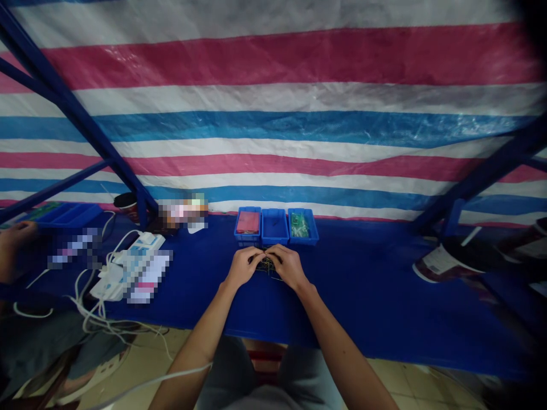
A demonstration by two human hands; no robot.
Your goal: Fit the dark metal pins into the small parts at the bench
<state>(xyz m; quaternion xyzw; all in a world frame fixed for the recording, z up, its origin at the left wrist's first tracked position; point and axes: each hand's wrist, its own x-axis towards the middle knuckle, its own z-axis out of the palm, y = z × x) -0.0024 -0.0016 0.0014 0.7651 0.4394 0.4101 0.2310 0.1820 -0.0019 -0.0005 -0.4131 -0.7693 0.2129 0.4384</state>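
Observation:
My left hand (244, 266) and my right hand (289, 266) meet at the middle of the blue table, fingertips bent inward and nearly touching. Both are closed in a pinch; whatever lies between the fingertips is hidden or too small to name. Beneath and between them is a small heap of thin dark and yellowish wire-like pieces (268, 265). Just beyond my hands stand three blue bins side by side. Flat pinkish-red pieces (248, 222) fill the left bin (247, 241). A small dark bit shows in the middle bin (274, 234). Green pieces resembling circuit boards (299, 224) lie in the right bin (314, 234).
A white power strip (128, 267) with tangled cables lies to the left. A cup with a straw (444, 263) stands to the right. Another person's hand (19, 234) is at far left near a blue tray (74, 215). Striped sheeting (273, 125) hangs behind the table.

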